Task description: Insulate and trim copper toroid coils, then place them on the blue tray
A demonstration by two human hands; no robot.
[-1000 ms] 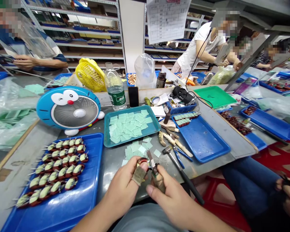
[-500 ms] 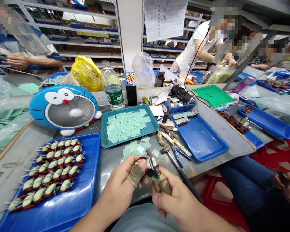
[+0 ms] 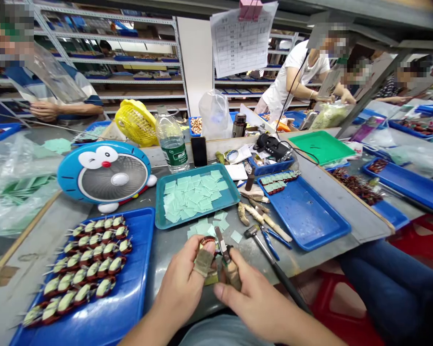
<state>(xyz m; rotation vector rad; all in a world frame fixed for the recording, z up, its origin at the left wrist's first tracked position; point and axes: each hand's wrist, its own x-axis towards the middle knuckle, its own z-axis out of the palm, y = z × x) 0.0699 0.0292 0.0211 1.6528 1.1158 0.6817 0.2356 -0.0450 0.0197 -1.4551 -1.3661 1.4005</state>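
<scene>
My left hand (image 3: pixel 180 276) is closed on a small wire-wound ring coil (image 3: pixel 207 240), with a cloth wrap (image 3: pixel 203 262) around its thumb. My fingers hide much of the coil. Gripped in my right hand (image 3: pixel 247 293) is a hand tool with a flat dark metal blade (image 3: pixel 221 242) and a tan, wrapped-looking handle (image 3: pixel 233 274). The blade points up and away, close beside the coil; whether they touch I cannot tell. Loose pale green squares (image 3: pixel 205 227) lie on the bench just beyond both hands.
Rows of coils with pale green tops (image 3: pixel 80 275) fill much of the left blue tray (image 3: pixel 139 269). A teal tray (image 3: pixel 160 211) carries green squares. A hammer (image 3: pixel 263 245), pliers (image 3: pixel 270 242) and a right blue tray (image 3: pixel 310 216) lie rightward. A cartoon fan (image 3: pixel 70 168) stands behind.
The whole view has shifted, so the bench things sit lower and slightly to the right. Both hands keep their holds; the tool and coil have turned slightly in them.
</scene>
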